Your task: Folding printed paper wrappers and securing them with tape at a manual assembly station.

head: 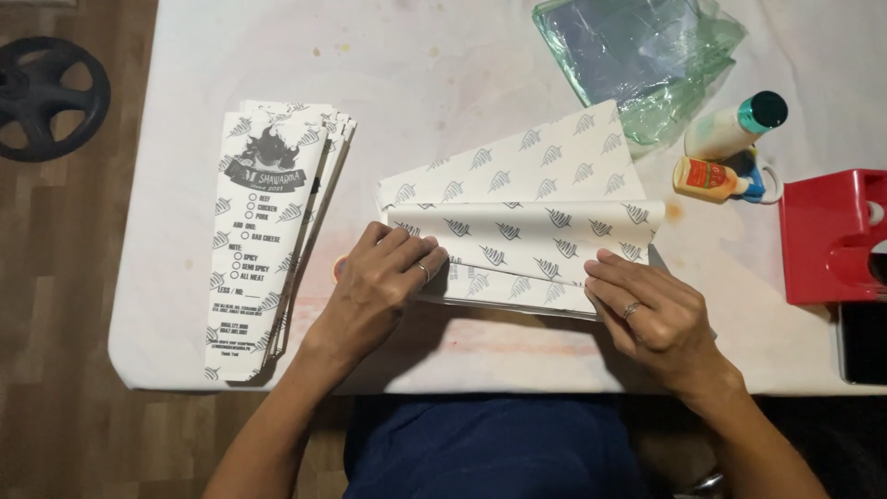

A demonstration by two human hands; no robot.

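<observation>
A white paper sheet (527, 217) printed with grey leaf marks lies in the middle of the white table (443, 65), its near part folded over into a long band. My left hand (383, 282) presses flat on the band's left end. My right hand (647, 310) presses the right end, fingers together on the fold. Each hand wears a ring. A stack of finished long printed paper sleeves (268, 231) lies to the left of my left hand.
A clear greenish plastic bag (637, 55) lies at the back right. Beside it lie a white bottle with a teal cap (735, 127) and a small yellow glue bottle (707, 177). A red plastic holder (827, 236) stands at the right edge. A black wheel (46, 97) rests on the wooden floor.
</observation>
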